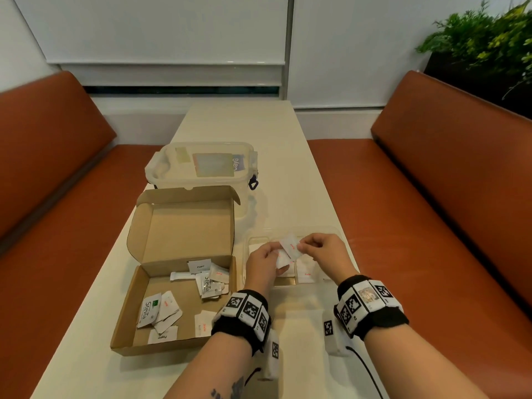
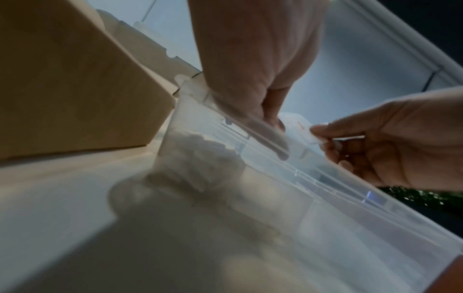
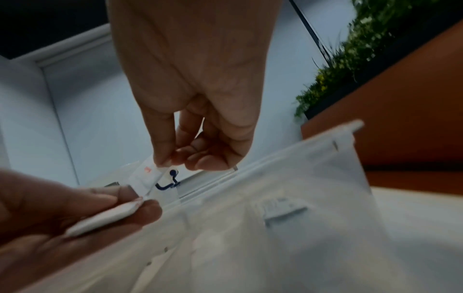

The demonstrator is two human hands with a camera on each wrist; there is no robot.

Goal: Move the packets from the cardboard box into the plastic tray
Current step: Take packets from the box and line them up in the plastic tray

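Both hands over plastic tray, right of cardboard box. Right hand pinches red-printed packet by its right edge, long axis tilted; left hand grips second packet. Drop lies directly below

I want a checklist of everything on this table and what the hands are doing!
Surface: cream table, between orange benches.
Job's things: open cardboard box with many packets left; clear plastic tray beside it, some packets inside.
Clutter: lidded plastic container behind the box.
Grippers: left hand holds white packets; right hand pinches a red-printed packet over the tray.
Cables: black cable from right wristband.
Surroundings: window blinds, green plant.
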